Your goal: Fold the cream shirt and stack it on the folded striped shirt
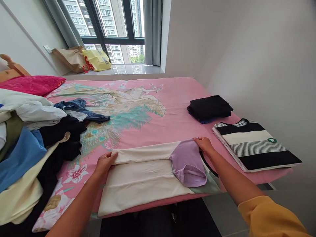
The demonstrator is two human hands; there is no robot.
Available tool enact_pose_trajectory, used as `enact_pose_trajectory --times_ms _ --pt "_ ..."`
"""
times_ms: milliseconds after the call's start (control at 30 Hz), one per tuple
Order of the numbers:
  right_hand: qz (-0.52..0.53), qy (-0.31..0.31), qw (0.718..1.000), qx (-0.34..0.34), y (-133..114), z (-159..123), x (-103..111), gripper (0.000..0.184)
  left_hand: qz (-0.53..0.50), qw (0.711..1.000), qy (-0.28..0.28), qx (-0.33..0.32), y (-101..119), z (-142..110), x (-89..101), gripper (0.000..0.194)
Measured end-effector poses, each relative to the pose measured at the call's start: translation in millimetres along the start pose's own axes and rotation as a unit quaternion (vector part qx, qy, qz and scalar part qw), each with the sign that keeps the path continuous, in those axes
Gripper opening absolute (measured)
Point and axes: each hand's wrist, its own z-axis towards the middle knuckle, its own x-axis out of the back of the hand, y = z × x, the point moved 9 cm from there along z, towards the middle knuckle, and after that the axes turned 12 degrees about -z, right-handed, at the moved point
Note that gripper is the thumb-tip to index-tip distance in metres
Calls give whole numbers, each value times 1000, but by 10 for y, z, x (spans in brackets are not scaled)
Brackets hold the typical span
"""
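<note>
A cream T-shirt point(140, 179) with a lilac sleeve point(189, 164) lies flat at the near edge of the pink bedspread point(172, 95), its far side folded over itself. My left hand point(105, 162) pinches the left end of that fold. My right hand point(203, 144) grips the fold's right end at the lilac shoulder. Both hands are closed on the cloth.
A heap of unfolded clothes point(29, 144) fills the left of the bed. A folded black garment point(209, 108) and a folded black-and-white striped shirt point(254, 144) lie to the right, by the wall. A magenta pillow point(32, 84) sits far left. Bags point(84, 60) stand on the window ledge.
</note>
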Motion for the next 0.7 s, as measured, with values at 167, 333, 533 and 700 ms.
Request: enact_pose_trajectory --times_ms 167,333,533,700 --pt "-120 99 988 12 -41 -30 297 20 279 947 74 -142 258 -103 183 54" --pt "-195 192 951 146 -424 -341 393 24 319 885 130 -312 510 -373 169 36" --pt "-188 151 926 291 -741 -677 65 22 382 878 116 -264 496 -188 122 37" --pt "-188 137 929 288 -613 -725 16 24 409 869 83 -265 497 -211 136 31"
